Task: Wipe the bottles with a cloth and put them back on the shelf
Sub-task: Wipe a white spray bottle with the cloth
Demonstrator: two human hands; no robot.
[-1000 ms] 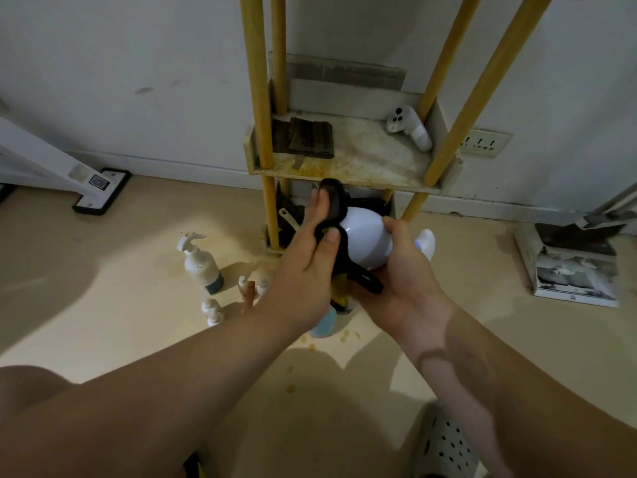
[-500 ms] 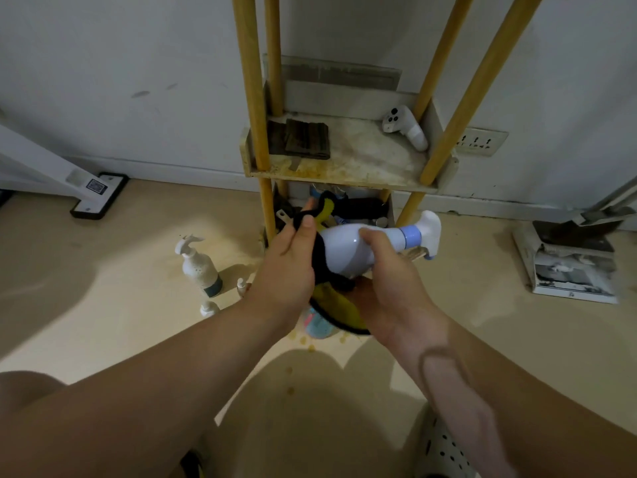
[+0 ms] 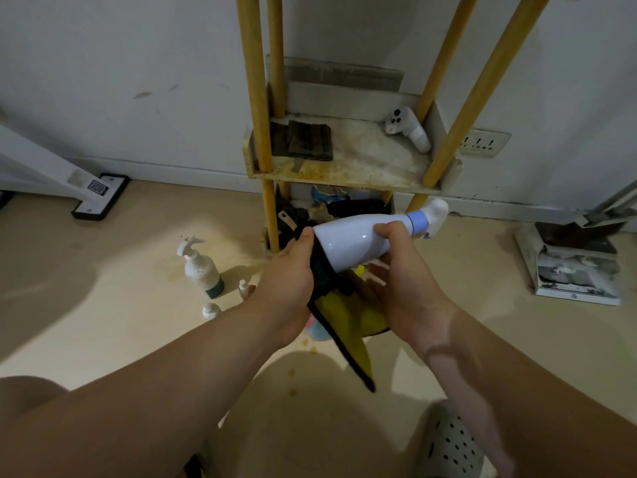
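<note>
Shelf (image 3: 348,167) bare of bottles; none returned yet. Spray bottle (image 3: 355,241) held level before shelf's front edge: right hand (image 3: 400,288) gripping its body, left hand (image 3: 293,274) pressing cloth (image 3: 348,326) to its base. Three bottles (image 3: 201,267) left on floor, judged unwiped.

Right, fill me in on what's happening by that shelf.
A person is wiping a white spray bottle with a black-and-yellow cloth. The right hand holds the bottle on its side near the neck, while the left hand presses the cloth against its base. On the floor to the left stand a pump bottle and a few small ones. The wooden shelf behind holds a folded dark cloth and a white controller, no bottles.
</note>
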